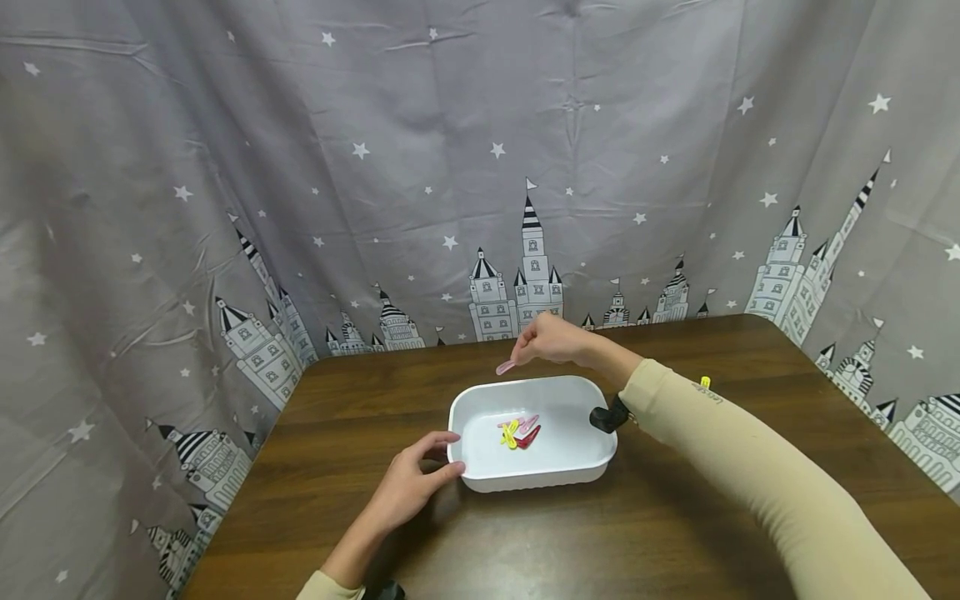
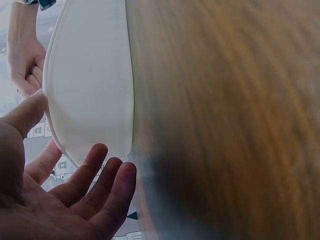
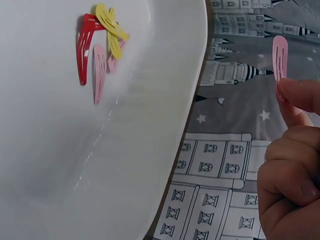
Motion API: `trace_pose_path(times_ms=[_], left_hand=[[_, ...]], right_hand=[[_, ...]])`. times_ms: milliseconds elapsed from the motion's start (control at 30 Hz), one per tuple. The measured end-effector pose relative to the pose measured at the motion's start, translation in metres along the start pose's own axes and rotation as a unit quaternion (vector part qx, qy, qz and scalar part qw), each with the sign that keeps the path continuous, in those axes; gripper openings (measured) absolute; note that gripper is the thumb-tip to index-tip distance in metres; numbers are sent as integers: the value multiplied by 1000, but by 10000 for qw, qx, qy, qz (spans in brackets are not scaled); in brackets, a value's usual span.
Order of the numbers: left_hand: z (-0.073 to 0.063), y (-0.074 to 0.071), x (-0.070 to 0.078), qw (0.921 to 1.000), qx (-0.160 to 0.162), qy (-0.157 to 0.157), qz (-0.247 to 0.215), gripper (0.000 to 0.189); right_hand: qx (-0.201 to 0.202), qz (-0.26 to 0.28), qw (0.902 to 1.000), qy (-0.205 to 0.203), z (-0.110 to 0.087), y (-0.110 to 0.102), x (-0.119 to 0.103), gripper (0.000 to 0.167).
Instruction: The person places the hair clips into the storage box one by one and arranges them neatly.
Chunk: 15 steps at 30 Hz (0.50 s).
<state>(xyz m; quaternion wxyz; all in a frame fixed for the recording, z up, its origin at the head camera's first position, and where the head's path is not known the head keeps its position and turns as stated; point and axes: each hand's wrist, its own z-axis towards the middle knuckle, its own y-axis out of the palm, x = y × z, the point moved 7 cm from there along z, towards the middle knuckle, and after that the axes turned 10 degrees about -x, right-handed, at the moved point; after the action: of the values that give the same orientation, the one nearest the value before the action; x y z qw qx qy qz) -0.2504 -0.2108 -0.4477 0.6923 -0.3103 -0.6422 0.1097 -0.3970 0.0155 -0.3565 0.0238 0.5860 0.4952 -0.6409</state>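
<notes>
Thumb and forefinger of my right hand [image 1: 551, 337] pinch one end of a pink snap hair clip [image 3: 280, 60], held up beyond the far rim of a white dish [image 1: 536, 481]. Inside the dish lies a small cluster of snap clips: a red one [image 3: 85, 47], yellow ones [image 3: 112, 22] and pink ones [image 3: 99, 70]. My left hand [image 1: 411, 483] rests at the dish's left end, thumb and forefinger spread apart on the rim. In the left wrist view its other fingers extend loosely beside the dish's outer wall.
The dish stands on a brown wooden table [image 1: 360, 400]. Another yellow clip [image 1: 705, 382] shows just past my right sleeve, toward the table's right side. A grey curtain [image 1: 420, 167] printed with castles and stars hangs behind the table.
</notes>
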Motion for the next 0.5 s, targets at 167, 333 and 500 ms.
trace_pose_path(times_ms=[167,333,500], left_hand=[[0,0,-1,10000,-25,-25,16,40],[0,0,-2,10000,-13,-83,49,41],[1,0,-3,10000,-5,-25,58,40]], right_hand=[[-72,-7,10000,9,9,10,-2,7],[-279,17,9996,-93,17,23,-5,12],[-522,-41,9984,-234,21,34,-10,16]])
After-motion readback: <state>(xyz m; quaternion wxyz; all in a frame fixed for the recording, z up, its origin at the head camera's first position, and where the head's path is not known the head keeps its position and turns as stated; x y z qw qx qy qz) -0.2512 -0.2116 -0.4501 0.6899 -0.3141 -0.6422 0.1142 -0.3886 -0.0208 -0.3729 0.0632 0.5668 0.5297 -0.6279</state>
